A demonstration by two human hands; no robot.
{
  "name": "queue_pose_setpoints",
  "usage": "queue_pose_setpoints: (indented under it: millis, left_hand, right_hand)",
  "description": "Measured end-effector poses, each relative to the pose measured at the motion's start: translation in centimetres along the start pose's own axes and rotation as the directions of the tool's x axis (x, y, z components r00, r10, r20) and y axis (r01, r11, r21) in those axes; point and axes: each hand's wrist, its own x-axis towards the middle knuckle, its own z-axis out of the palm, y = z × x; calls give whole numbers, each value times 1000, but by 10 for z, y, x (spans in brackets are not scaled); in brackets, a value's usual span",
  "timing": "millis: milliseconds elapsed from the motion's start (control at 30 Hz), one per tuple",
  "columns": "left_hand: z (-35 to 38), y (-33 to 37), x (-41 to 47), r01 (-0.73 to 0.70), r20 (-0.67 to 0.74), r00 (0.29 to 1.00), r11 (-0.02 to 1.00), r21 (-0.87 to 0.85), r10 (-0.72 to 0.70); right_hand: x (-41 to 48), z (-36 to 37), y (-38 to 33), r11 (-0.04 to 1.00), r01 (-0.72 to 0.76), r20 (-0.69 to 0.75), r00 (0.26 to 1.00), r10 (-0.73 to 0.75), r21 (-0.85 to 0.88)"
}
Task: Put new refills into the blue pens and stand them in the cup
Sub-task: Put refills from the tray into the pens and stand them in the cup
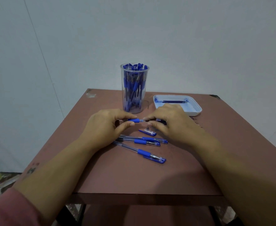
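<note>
- Left hand (104, 126): thumb and forefinger pinch the held pen at its blue rubber sleeve; the other fingers are curled behind it
- Right hand (169, 123): thumb and forefinger tips pinch the thin part jutting from the pen's front end; whether that part is a refill or the barrel's nose is hard to tell under the fingers
- Clear-barrelled pen with blue rubber grip (134, 120): held level above the table, spanning the gap between the two hands, just in front of the cup; its rear runs under the left palm, and the grip section shows between the two pinches
- Tall clear plastic cup (134, 95): upright at the far middle of the table, packed with blue pens standing on end
- Three clear blue-capped pens (140, 141): lying on the table nearer the person than the hands, caps to the right; two lie close together, the third lies apart and nearest
- Loose blue pen cap (147, 132): on the table below the right fingertips, between the held pen and the lying pens
- Small metal pen tip (147, 128): just beside the loose cap
- Shallow white square tray (197, 111): far right, beside the cup, partly behind the right hand; one dark refill (174, 101) lies across it
- Reddish-brown table (134, 176): carries all of the above
- Pink sleeve (6, 209): on the left forearm, at the lower left corner
</note>
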Motion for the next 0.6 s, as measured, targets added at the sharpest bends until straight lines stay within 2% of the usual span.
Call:
queue_pose_setpoints:
  millis: [100, 200, 400, 600]
  left_hand:
    - [-1, -1, 0, 24, -26, 999, 1000, -20, -24]
    - [0, 0, 0, 29, -28, 999, 999, -26, -30]
    - [0, 0, 0, 10, -31, 999, 999, -37, -11]
    - [-2, 2, 0, 17, -36, 999, 999, -35, -18]
  right_hand:
    - [-5, -7, 3, 996, -71, 25, 997, 72, -51]
    - [-6, -9, 4, 987, -155, 8, 988, 154, 41]
    - [-4, -3, 0, 980, -138, 34, 990, 134, 140]
    - [-7, -5, 5, 964, -222, -1, 975, 224, 146]
